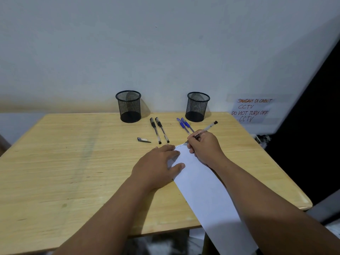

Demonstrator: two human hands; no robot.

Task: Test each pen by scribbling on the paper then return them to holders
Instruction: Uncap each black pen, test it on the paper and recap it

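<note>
Paper (204, 190) pinned by my flat left hand (156, 162); right hand (204, 146) grips pen (206, 128).
Pen slants to upper right, tip at paper's top edge; right holder (197, 106) nearest.

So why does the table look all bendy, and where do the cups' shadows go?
In the head view, the wide-angle lens bows the table edges; it is distortion, not a bent table. The left holder and right holder throw soft shadows to their right, onto the wall. The sign at the right edge looks smeared, and the far right is dark.
</note>
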